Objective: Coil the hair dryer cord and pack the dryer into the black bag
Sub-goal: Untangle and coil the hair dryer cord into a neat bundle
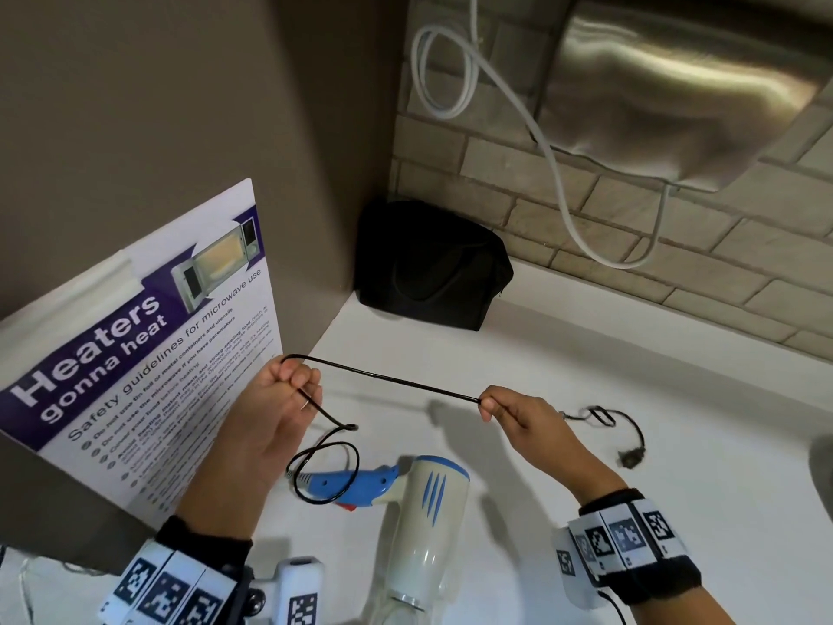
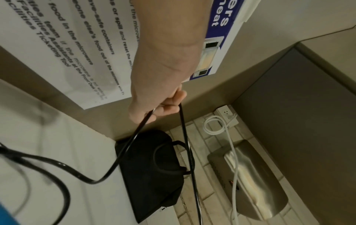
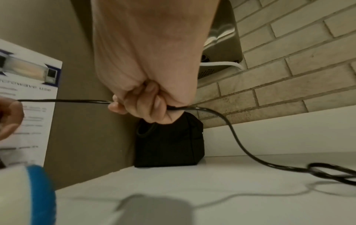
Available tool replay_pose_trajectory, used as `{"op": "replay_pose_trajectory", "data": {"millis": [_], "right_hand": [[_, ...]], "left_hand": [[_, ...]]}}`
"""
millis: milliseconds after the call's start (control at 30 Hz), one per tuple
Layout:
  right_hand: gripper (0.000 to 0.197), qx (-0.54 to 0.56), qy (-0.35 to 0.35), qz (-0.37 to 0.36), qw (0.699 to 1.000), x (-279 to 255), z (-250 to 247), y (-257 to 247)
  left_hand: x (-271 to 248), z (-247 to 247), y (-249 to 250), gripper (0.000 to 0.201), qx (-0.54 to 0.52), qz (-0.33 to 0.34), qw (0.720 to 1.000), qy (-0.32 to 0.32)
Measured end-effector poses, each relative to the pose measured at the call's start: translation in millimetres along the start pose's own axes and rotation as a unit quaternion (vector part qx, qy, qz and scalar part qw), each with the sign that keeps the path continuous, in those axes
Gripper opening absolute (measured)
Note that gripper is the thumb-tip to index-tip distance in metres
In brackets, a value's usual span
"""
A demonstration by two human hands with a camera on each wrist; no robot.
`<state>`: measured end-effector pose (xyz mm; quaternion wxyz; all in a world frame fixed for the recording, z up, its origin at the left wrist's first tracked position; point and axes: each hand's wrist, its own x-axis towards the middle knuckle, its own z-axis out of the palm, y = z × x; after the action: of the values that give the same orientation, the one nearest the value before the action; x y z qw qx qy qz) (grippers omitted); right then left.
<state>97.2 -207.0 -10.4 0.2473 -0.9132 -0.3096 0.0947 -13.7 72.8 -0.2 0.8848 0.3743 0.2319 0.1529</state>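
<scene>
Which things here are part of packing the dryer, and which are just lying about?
Job:
cord, held by left hand and right hand
dryer
plug
black bag

Lying about:
poster
white cable
hand dryer

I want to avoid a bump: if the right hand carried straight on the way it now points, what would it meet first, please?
Probably the black bag: in the wrist view it sits directly beyond the right hand, which grips the cord. Depth is uncertain.
</scene>
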Motion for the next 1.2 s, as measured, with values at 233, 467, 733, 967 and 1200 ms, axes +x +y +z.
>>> {"op": "replay_pose_trajectory", "data": {"millis": [233, 467, 733, 967, 1200], "right_hand": [[0.034, -0.04, 0.012, 0.064, 0.997, 1.2, 9.4, 36.7], [0.031, -0.086, 0.033, 0.117, 0.989, -3.3, 8.2, 43.8], [0.021, -0.169, 0.079, 0.138, 0.973, -9.3, -13.7, 25.3], [0.015, -0.208, 0.042, 0.015, 0.977, -13.9, -9.1, -37.2], [0.021, -0.164, 0.07, -0.11, 0.978, -21.1, -8.2, -74.1]], "left_hand": [[3.9, -13.6, -0.2, 0.048, -0.02, -0.003, 0.999, 0.048], [1.3, -20.3, -5.7, 0.048, 0.059, -0.058, 0.996, 0.035], [1.7, -15.3, -28.7, 0.037, 0.638, 0.072, 0.765, 0.055], [-11.4, 32.3, -53.4, 0.038, 0.732, 0.325, 0.59, -0.1], [-28.5, 53.9, -48.7, 0.037, 0.641, 0.247, 0.693, -0.217]]}}
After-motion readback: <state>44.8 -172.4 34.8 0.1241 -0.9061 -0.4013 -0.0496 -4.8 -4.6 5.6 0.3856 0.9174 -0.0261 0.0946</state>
